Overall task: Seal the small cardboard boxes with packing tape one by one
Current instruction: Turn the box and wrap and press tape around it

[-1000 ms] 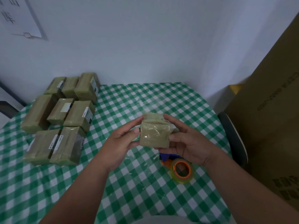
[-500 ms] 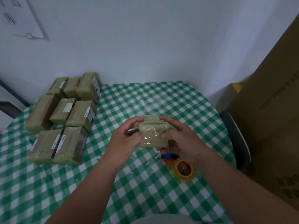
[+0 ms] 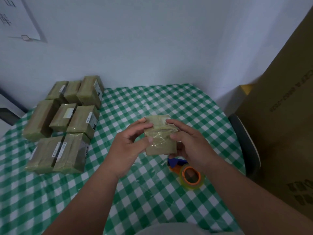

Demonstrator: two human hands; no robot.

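Sitting left of the small box, well apart from it: a pile of taped boxes (image 3: 64, 122) on the green checked table (image 3: 152, 192), not moved since a second ago. Next, the left hand (image 3: 128, 146), fingers curled round the small box (image 3: 160, 136), thumb now pressing flat on the shiny tape on the front, where a second ago only the edge was pinched. Held up in the air above the table, tipped back a bit more than before. Then the right hand (image 3: 189, 141), fingers bent round the other side, thumb on the front. Just below the small box, the tape roll (image 3: 191, 178), lying untouched. Probably smoothing the tape down; nearly sealed, likely ready for the pile.
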